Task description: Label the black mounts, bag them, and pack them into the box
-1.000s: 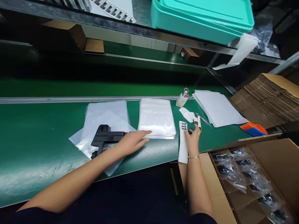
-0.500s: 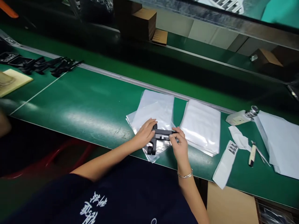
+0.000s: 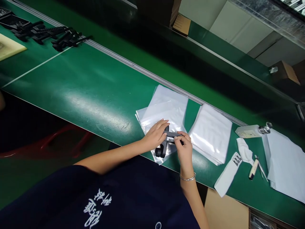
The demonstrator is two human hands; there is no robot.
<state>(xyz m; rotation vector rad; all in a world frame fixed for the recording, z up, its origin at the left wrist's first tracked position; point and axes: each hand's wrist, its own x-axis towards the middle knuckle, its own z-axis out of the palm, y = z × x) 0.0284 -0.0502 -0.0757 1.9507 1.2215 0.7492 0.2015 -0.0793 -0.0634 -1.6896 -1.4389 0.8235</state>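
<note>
A black plastic bracket [image 3: 163,150] with a round knob at its near end lies over clear plastic bags [image 3: 166,95]. My left hand [image 3: 155,136] holds its left part, fingers stretched together across the top. My right hand [image 3: 184,146] is closed on the bar at the right end, thumb pressed near a small whitish label [image 3: 170,139] on the bar. The fingers hide part of the bracket. Just right of my right hand lies a second stack of clear bags [image 3: 212,133].
On the right are a bottle with a metal top [image 3: 249,131], a white label strip [image 3: 227,176], a cream-handled tool [image 3: 253,169], tweezers [image 3: 262,170] and white sheets [image 3: 288,165]. Several black parts [image 3: 47,33] lie at the far left of the green bench [image 3: 71,79]. A cardboard box [image 3: 226,210] stands below.
The view has tilted and shifted. Both hands stay on the bracket. My right thumb and fingers have moved slightly along the bar beside the label.
</note>
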